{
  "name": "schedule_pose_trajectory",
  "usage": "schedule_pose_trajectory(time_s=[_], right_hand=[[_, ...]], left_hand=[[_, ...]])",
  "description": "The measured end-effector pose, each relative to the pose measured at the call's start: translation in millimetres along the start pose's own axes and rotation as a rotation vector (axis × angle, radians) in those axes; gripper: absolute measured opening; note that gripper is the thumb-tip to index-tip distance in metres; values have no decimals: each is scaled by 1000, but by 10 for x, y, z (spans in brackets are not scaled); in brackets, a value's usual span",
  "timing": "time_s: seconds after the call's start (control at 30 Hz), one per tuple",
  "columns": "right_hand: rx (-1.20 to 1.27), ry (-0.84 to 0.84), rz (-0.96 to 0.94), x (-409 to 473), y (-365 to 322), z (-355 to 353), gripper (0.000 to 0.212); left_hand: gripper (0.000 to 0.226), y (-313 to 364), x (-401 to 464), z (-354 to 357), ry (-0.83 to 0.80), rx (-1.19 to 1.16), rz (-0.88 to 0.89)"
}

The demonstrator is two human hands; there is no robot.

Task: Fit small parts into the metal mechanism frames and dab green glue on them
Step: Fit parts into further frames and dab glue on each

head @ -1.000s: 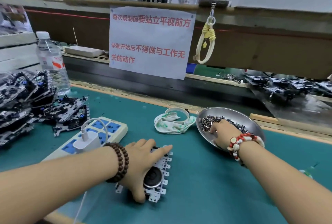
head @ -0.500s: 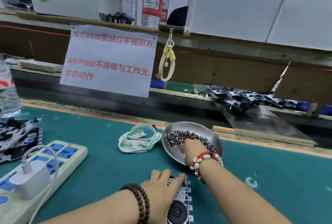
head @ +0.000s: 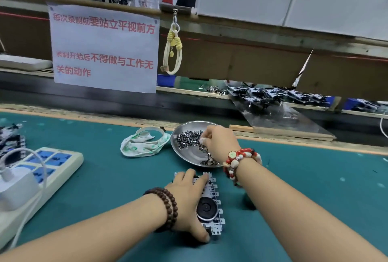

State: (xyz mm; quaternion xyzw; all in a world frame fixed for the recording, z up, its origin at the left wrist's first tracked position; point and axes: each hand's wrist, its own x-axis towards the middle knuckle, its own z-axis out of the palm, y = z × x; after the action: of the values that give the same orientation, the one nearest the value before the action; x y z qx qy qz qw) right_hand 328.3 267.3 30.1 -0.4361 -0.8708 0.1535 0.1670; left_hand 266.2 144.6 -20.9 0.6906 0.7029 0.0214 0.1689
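- Your left hand point(head: 190, 196) lies flat on the metal mechanism frame point(head: 212, 205), fingers straight and spread, thumb at the frame's near end — the same hold as half a second ago.
- The frame sits on the green mat point(head: 117, 179) at about 6 o'clock from the steel dish point(head: 189, 152), just beside its near rim; the round black part on it shows past your palm.
- Your right hand point(head: 218, 144) has lifted a little over the dish: earlier it was pressed into the small parts point(head: 186, 140), now its fingertips are curled together at the heap's 3 o'clock edge. You seem to pinch something, but blur hides what.
- The view has swung since the earlier frame — the power strip point(head: 52, 163) and its white charger point(head: 17, 186) sit at 9 o'clock, and the stained cloth point(head: 142, 146) touches the dish at its 9 o'clock side.
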Motion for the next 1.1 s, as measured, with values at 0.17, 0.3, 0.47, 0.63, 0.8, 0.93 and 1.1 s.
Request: schedule_pose_trajectory(time_s=[0.17, 0.3, 0.47, 0.63, 0.8, 0.93, 1.1], right_hand=[[265, 42, -93, -458, 35, -71, 15], [421, 82, -14, -741, 157, -5, 10], [440, 76, 47, -927, 259, 162, 23], [455, 48, 75, -971, 345, 282, 27], [541, 40, 73, -972, 371, 297, 29], [601, 52, 95, -954, 418, 325, 23], [646, 65, 130, -949, 413, 334, 25]], left_hand=[[122, -9, -41, 72, 50, 3, 12], [119, -16, -67, 95, 82, -31, 29], [115, -7, -134, 151, 111, -56, 14], [115, -12, -201, 203, 155, -77, 0], [112, -56, -239, 86, 61, -153, 2], [66, -134, -190, -54, 171, -415, -29], [14, -225, -24, 7, 420, -508, -52]])
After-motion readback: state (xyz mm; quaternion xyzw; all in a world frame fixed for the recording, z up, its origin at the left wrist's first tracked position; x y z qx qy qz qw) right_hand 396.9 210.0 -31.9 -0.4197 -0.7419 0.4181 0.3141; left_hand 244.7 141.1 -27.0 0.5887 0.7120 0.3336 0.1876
